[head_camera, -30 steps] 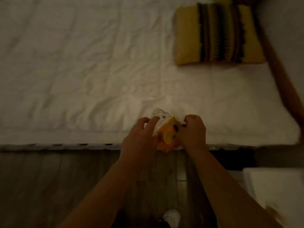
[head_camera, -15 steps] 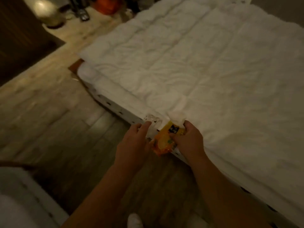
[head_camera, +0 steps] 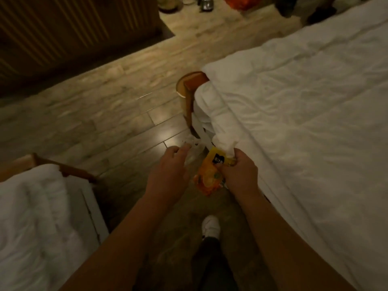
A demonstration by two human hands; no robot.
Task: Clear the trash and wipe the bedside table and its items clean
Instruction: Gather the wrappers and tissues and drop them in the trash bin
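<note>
Orange packet (head_camera: pixel 210 175), crumpled, with white tissue (head_camera: pixel 227 145) bunched at its top: being gripped by the right hand (head_camera: pixel 239 171), centre of scene, over the wood floor (head_camera: pixel 105 114). Left hand (head_camera: pixel 168 173) is pinching a clear wrapper scrap (head_camera: pixel 194 143) just left of the packet. White bed (head_camera: pixel 304 122) is lying right; second bed (head_camera: pixel 31 217) near left. Risk: loosely pinched scraps slipping to the floor while walking. Packet print: dark patch, illegible.
</note>
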